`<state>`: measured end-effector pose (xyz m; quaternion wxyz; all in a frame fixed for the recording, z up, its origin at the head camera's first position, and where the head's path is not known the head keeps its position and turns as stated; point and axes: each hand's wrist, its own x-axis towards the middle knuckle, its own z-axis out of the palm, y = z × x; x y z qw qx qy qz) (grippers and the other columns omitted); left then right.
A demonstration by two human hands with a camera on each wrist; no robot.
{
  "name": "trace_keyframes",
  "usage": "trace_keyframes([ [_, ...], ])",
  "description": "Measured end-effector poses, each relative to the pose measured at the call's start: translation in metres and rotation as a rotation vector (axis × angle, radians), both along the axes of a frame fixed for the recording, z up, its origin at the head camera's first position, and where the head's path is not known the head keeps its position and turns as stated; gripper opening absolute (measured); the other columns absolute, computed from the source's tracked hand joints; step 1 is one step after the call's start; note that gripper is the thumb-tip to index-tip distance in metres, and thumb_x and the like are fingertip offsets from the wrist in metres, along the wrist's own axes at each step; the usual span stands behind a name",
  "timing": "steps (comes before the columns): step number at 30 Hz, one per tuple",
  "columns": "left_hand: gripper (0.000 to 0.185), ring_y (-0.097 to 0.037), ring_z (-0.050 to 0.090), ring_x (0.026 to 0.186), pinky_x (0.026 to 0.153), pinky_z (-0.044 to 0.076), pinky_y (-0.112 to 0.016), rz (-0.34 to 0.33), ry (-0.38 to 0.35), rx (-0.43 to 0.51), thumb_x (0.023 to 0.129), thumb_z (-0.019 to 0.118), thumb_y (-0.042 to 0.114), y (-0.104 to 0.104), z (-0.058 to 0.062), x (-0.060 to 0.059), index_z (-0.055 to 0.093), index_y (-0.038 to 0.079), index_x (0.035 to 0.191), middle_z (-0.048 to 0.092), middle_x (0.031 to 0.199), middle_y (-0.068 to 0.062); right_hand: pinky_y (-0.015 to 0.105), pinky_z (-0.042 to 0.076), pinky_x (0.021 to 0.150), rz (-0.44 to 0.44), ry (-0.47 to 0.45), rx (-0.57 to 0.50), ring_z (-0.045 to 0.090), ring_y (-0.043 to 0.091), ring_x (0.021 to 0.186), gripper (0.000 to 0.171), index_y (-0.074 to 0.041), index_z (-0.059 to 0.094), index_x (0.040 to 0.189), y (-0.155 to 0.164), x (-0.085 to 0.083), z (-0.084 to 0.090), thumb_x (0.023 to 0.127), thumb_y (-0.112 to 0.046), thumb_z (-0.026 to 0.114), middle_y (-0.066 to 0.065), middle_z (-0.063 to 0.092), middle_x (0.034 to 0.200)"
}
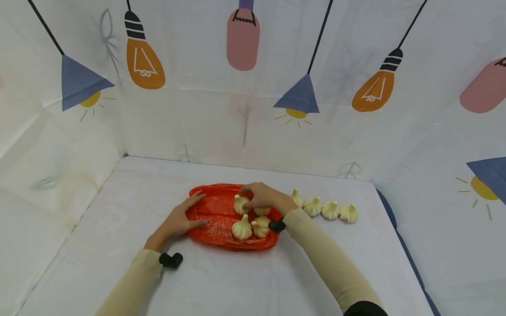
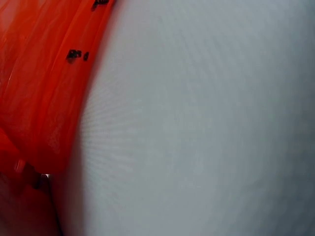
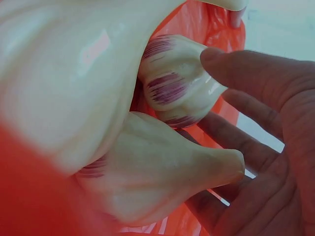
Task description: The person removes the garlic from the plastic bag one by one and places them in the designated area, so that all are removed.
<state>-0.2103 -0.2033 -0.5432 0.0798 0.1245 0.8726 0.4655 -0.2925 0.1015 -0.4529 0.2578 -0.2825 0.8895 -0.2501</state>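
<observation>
Orange-red plastic bag (image 1: 216,213) lay flat on the white tabletop (image 1: 239,280), mouth toward the right, with four garlic bulbs on it. Right hand (image 1: 265,196) hovered over the far bulb (image 1: 239,203), fingers (image 3: 246,69) curled down around it; the wrist view showed fingertips touching a purple-streaked bulb (image 3: 177,81), with another bulb (image 3: 162,172) just beside and the palm cupped under. Whether the grip was fully closed I could not tell — it read as a loose pinch, fingers partly spread. Left hand (image 1: 181,220) lay flat, fingers straight, pressing the bag's left edge to the tabletop; its wrist view showed only red film (image 2: 44,83) against white surface.

Two bulbs (image 1: 242,228) (image 1: 260,225) sat at the near side of the bag, touching each other, and a fourth was half hidden under the right hand. A row of four more bulbs (image 1: 323,209) stood on the tabletop to the right, just beside the right wrist.

Risks, judged from this layout:
- Bulbs looked smooth and glossy — a loose pinch could let one slip and roll off the thin film.
- Film was slack and crinkled, so a drag from the right hand might bunch it and tip the near pair, unless the left hand held firm.
- The right sleeve (image 1: 317,245) passed close to the row, so a sideways sweep could knock the nearest one.
</observation>
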Motion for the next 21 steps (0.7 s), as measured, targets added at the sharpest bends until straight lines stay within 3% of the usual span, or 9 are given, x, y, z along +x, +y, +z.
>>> trace_keyframes([
  [21, 0.088, -0.042, 0.018, 0.158, 0.121, 0.02, -0.071, 0.003, 0.0, -0.002, 0.087, 0.082, 0.042, 0.002, -0.0002, -0.0015, 0.038, 0.022, 0.161, 0.023, 0.172, -0.002, 0.04, 0.053, 0.104, 0.007, 0.034, 0.054, 0.063, 0.021, 0.117, 0.044, -0.007, 0.065, 0.137, -0.0042, -0.0048, -0.002, 0.096, -0.021, 0.074, 0.008, 0.066, 0.137],
])
